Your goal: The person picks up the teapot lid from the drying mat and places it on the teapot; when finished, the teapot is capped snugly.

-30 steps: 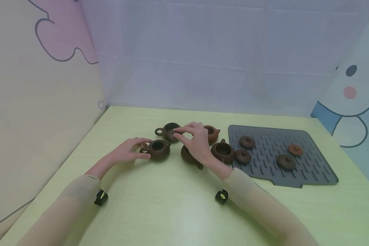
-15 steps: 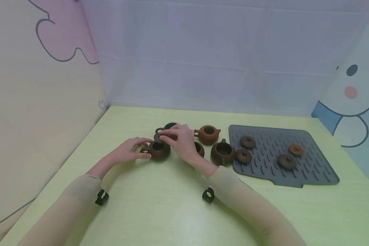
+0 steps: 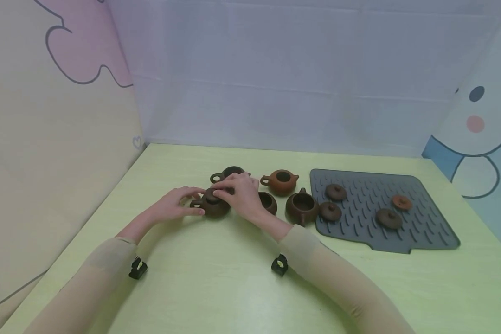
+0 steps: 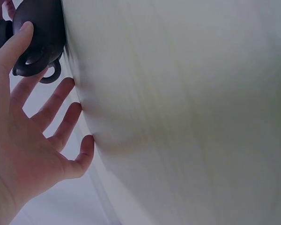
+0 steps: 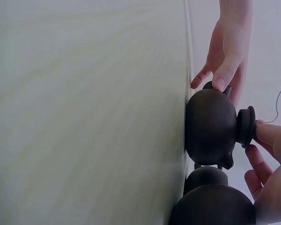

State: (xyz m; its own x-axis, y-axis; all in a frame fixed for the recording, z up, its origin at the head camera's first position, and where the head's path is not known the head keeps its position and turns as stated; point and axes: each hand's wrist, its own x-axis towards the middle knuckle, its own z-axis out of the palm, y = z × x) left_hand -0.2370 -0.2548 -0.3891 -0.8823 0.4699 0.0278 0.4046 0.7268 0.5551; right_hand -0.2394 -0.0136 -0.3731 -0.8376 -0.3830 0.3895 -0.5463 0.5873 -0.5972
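Observation:
A dark brown teapot (image 3: 218, 209) stands at the left of a group of teapots, its handle toward my left hand (image 3: 172, 203). That hand holds it at the handle side, thumb in front and index finger behind; the other fingers spread out in the left wrist view. My right hand (image 3: 243, 195) pinches a matching lid (image 5: 246, 126) by its knob. The lid is right at the teapot's mouth in the right wrist view, its flange still showing. Behind stands a lidless dark teapot (image 3: 233, 170), partly hidden by the right hand.
A reddish-brown teapot (image 3: 282, 183) and two dark teapots, one at right (image 3: 295, 209) and one behind the right wrist (image 3: 269, 204), stand without lids. Several loose lids, one reddish (image 3: 401, 202), lie on a grey ribbed mat (image 3: 430, 232) at the right.
My right hand has carried the lid left and toward me, from beside the rear teapot onto the mouth of the front-left one. The left hand has stayed in place.

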